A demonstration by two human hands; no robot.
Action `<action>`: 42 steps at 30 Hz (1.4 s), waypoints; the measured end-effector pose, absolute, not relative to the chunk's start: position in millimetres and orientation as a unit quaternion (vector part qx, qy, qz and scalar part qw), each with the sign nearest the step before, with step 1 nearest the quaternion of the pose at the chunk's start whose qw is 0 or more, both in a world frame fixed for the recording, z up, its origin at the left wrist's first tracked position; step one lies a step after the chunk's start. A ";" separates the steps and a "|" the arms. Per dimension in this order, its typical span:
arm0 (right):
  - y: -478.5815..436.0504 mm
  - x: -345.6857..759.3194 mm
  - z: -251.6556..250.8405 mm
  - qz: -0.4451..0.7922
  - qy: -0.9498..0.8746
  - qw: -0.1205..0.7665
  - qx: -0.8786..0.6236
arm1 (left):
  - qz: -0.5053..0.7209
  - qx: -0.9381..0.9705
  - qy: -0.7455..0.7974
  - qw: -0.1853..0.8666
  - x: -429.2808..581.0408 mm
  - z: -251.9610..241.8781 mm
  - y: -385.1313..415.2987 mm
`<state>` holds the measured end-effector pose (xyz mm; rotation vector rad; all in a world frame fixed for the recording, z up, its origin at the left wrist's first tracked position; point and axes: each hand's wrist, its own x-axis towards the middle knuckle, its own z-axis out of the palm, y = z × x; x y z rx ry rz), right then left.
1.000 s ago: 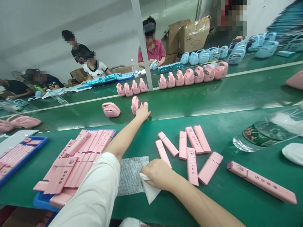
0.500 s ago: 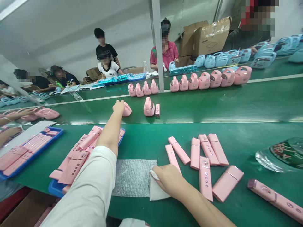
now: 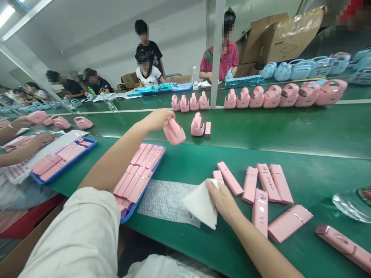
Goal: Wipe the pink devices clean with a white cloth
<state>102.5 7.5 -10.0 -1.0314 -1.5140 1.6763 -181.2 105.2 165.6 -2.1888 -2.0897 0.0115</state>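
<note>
A glossy pink plastic casing with a looped handle (image 3: pixel 175 133) is held by its top in the left hand (image 3: pixel 164 117), near the centre of the frame. A white cloth (image 3: pixel 199 202) is pinched in the right hand (image 3: pixel 222 194), lower right of it, partly over a translucent plastic sheet (image 3: pixel 165 199). Loose, flat pink bars (image 3: pixel 290 224) are scattered on the green worktop (image 3: pixel 185 241) at lower right.

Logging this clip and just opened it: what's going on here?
A person's left hand holds a tilted pink handled unit by its upper end; the right hand holds a white cloth, which overlaps a translucent textured sheet in this view. A blue tray of pink bars lies left of the sheet; loose pink bars lie to its right.
</note>
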 end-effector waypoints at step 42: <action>-18.0 85.9 -38.1 0.211 -0.895 0.379 -0.106 | -0.576 -0.580 -0.519 -0.250 -89.6 -3.7 -78.5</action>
